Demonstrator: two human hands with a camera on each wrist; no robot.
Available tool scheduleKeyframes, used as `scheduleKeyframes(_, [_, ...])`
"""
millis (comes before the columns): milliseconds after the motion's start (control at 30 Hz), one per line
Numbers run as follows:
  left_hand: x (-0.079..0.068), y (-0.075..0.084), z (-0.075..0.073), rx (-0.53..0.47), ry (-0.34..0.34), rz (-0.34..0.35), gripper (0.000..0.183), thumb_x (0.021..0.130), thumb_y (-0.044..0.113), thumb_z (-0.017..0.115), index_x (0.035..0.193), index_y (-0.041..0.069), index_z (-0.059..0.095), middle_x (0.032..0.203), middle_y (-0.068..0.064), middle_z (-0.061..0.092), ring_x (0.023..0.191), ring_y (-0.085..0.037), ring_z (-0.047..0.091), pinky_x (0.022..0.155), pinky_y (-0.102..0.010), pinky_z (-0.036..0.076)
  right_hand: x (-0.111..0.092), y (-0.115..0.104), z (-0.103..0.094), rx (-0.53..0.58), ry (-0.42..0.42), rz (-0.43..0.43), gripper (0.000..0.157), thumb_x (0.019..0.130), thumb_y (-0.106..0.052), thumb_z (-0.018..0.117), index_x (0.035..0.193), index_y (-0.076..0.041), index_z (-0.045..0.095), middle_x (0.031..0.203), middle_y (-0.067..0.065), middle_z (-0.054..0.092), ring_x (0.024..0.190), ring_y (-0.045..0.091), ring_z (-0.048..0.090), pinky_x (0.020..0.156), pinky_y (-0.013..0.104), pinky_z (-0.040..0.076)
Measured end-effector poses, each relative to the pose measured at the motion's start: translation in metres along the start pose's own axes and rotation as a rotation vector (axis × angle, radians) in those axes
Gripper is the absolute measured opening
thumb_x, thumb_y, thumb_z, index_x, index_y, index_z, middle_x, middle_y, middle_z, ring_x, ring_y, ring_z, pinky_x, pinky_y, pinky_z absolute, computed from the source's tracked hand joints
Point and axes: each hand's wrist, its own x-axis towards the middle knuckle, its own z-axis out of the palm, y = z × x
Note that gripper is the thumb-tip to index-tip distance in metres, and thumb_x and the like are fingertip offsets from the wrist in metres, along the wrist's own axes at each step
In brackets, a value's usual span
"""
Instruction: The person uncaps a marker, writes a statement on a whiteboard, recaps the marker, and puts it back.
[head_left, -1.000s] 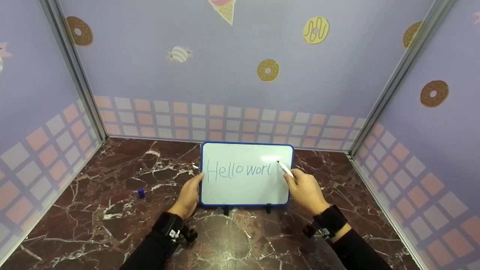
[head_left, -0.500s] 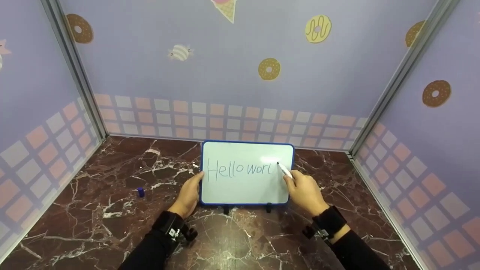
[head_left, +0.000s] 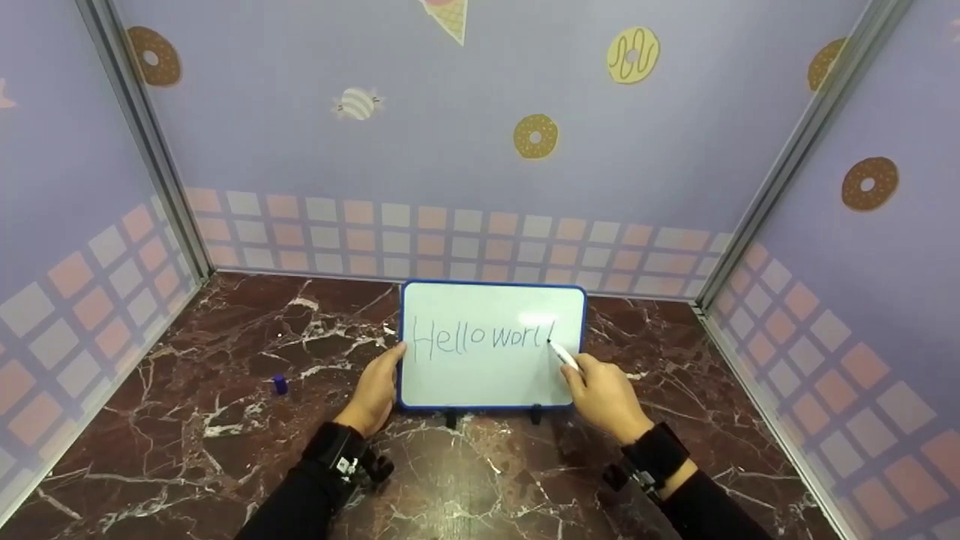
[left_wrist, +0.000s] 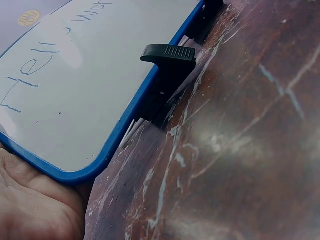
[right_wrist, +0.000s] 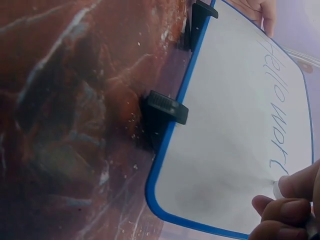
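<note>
A small whiteboard [head_left: 480,382] with a blue frame leans upright on two black stand feet [head_left: 451,418], "Hello worl" and one more slanted stroke handwritten across it. At its left edge my left hand [head_left: 375,390] grips the frame; in the left wrist view the palm [left_wrist: 40,200] lies beside the lower corner. My right hand [head_left: 611,394] pinches a white marker [head_left: 564,356], its dark tip at the foot of the last stroke. The right wrist view shows thumb and curled fingers [right_wrist: 287,210] round the marker, most of which they hide.
A blue marker cap [head_left: 280,385] stands on the dark marbled table [head_left: 187,465], left of the board. Behind and to both sides rise lilac walls [head_left: 450,157] with sweets and a checked border, joined by metal posts [head_left: 142,142].
The marker tip has gone down and slightly left with my right hand, leaving a new slanted stroke after "worl". My left hand keeps its hold on the board.
</note>
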Motion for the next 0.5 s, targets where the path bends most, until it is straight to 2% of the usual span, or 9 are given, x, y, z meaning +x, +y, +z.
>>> scheduleKeyframes(300, [0.0000,0.0005,-0.0009,0.003,-0.024,0.008,0.054,0.121,0.035,0.043,0.146,-0.010,0.058,0.126,-0.019,0.074,0.109,-0.028,0.073,0.094,-0.041,0.063,-0.0045,0.0006,0.0042,-0.007,-0.001,-0.003,0.015,0.111,-0.018,0.071,0.107,-0.004,0.073,0.068,-0.006,0.049,0.055,0.012,0.043,0.054,0.031,0.036])
scheduleKeyframes(500, [0.0001,0.0005,-0.0005,0.002,-0.009,0.001,0.054,0.120,0.035,0.042,0.145,-0.010,0.059,0.123,-0.019,0.076,0.107,-0.029,0.075,0.092,-0.043,0.064,-0.0039,0.0002,0.0039,-0.013,0.000,-0.006,0.015,0.110,-0.018,0.071,0.104,-0.005,0.072,0.067,-0.007,0.048,0.054,0.011,0.042,0.052,0.030,0.035])
